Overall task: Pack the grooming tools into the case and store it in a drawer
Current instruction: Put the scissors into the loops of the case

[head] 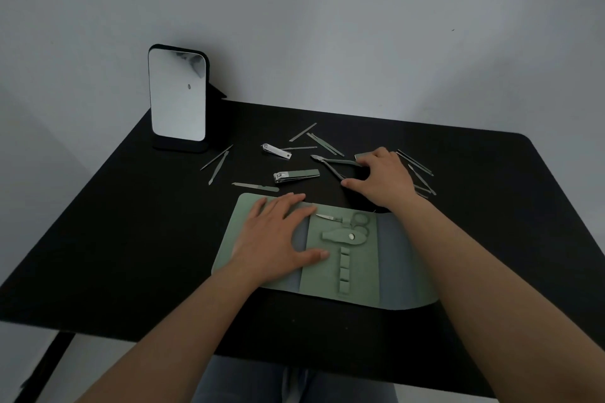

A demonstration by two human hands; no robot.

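A green fold-out case (347, 271) lies open on the black table (131, 239), with small scissors (347, 218) tucked under a strap. My left hand (278, 239) lies flat on the case's left flap, fingers spread. My right hand (383, 177) rests over the handles of the cuticle nippers (330, 162), fingers touching them; I cannot tell whether it grips them. Loose on the table are a large nail clipper (296, 175), a small clipper (276, 150), a nail file (255, 186) and several thin metal tools (322, 140).
A standing mirror (178, 95) is at the back left of the table. More thin tools lie at the left (217, 163) and to the right of my right hand (417, 163). A grey wall stands behind. My legs show below the front edge.
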